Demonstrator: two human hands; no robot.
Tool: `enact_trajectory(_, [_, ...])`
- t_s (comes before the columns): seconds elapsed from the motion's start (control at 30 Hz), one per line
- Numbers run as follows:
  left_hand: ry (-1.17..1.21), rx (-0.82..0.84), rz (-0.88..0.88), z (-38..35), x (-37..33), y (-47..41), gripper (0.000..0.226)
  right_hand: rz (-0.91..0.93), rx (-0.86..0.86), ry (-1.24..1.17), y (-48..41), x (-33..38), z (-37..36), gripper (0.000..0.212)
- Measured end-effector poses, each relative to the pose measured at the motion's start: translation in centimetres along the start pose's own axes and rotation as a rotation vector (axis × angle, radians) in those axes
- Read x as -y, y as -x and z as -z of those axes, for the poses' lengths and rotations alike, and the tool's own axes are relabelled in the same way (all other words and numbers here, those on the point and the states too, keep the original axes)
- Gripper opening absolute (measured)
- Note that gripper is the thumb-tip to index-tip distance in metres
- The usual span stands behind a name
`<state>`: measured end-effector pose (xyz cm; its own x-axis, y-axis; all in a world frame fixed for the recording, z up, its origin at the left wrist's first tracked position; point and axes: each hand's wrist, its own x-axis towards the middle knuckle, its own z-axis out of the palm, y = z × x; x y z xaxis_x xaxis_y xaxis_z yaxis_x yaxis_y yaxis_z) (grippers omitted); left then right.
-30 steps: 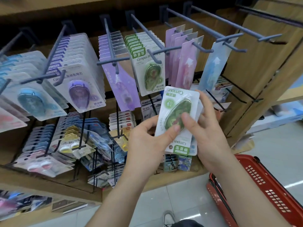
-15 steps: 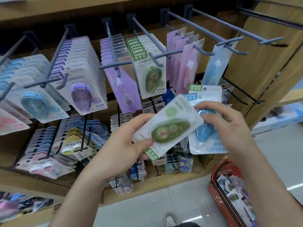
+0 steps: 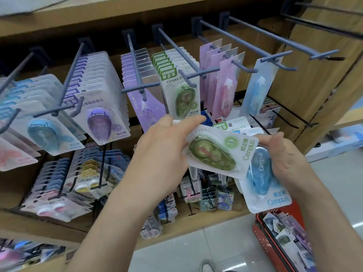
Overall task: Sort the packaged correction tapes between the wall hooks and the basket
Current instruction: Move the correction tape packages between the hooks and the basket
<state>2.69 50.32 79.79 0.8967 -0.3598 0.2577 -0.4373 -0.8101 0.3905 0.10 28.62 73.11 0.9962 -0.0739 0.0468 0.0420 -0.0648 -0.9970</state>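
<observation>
The left hand [image 3: 163,154] pinches the green pack [image 3: 216,152] by one end, thumb laid along the card's upper edge and fingers curled behind it. The right hand [image 3: 288,161] is clenched round the blue pack [image 3: 263,177], with at least two more cards [image 3: 238,124] fanned out behind; its fingertips lie against the green pack's far end, and I cannot tell whether they grip that end or only touch it. Taking the hook [image 3: 191,83] that carries the row of green packs [image 3: 176,79] as the mark, the green pack lies just below its tip and slightly right, near but apart from it. Its long axis runs crosswise, dipping down to the right. The printed foot of the card points at the right hand, so the hanging end appears to sit under the left thumb, hidden. The hook's prong points out and down toward the person. The card therefore lies about a quarter turn off the hanging packs. My reading is that the left hand, the nearer of the two, must swing the covered end upward before the hole can meet the tip. The right hand sits lower and farther right of the hook. The red basket [image 3: 261,230] lies well below and right of the hook, on the floor beneath the right wrist, with loose packs in it.
</observation>
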Motion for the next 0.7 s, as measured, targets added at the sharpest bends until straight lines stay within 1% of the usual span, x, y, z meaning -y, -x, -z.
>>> enact_trajectory(0.07, [0.008, 0.011, -0.017, -0.1, 0.0, -0.1, 0.067, -0.005, 0.055, 0.041, 0.0, 0.0, 0.5, 0.023])
enact_trajectory(0.1, [0.063, 0.000, -0.013, -0.3, 0.2, -0.1, 0.066, -0.003, 0.103, 0.060, 0.2, -0.1, 0.7, 0.016])
enact_trajectory(0.13, [0.183, -0.032, 0.016, -0.5, 0.4, -0.2, 0.062, -0.005, 0.142, 0.061, 0.4, 0.0, 0.6, 0.015])
enact_trajectory(0.17, [0.373, -0.081, 0.074, -0.7, 0.6, -0.4, 0.055, -0.007, 0.159, 0.048, 0.6, -0.1, 0.6, 0.015])
enact_trajectory(0.27, [1.128, -0.222, 0.334, -1.5, 0.5, -1.3, 0.032, 0.002, 0.143, -0.031, 0.8, -0.3, -0.2, 0.013])
enact_trajectory(0.3, [1.314, -0.244, 0.396, -1.8, 0.2, -1.5, 0.026, 0.010, 0.131, -0.048, 0.8, -0.5, -0.5, 0.013])
enact_trajectory(0.33, [1.435, -0.263, 0.436, -2.1, -0.1, -1.6, 0.021, 0.014, 0.114, -0.051, 0.7, -0.7, -0.8, 0.014])
enact_trajectory(0.37, [1.489, -0.277, 0.445, -2.3, -0.4, -1.7, 0.014, 0.019, 0.095, -0.054, 0.7, -0.8, -1.1, 0.014])
enact_trajectory(0.4, [1.499, -0.291, 0.435, -2.3, -0.7, -1.9, 0.006, 0.018, 0.075, -0.059, 0.8, -0.9, -1.5, 0.013])
enact_trajectory(0.43, [1.469, -0.311, 0.409, -2.4, -0.8, -2.0, 0.007, 0.022, 0.054, -0.055, 0.8, -1.0, -1.8, 0.013])
enact_trajectory(0.5, [1.361, -0.357, 0.338, -2.2, -0.9, -2.6, 0.019, 0.048, 0.011, -0.042, 0.8, -1.2, -2.5, 0.018])
enact_trajectory(0.57, [1.254, -0.427, 0.255, -1.9, -1.1, -3.1, 0.022, 0.066, -0.024, -0.072, 0.8, -1.2, -3.4, 0.021])
enact_trajectory(0.7, [0.935, -0.610, 0.122, -2.5, -1.5, -3.8, 0.010, 0.083, -0.068, -0.113, 0.5, -1.1, -4.7, 0.019])
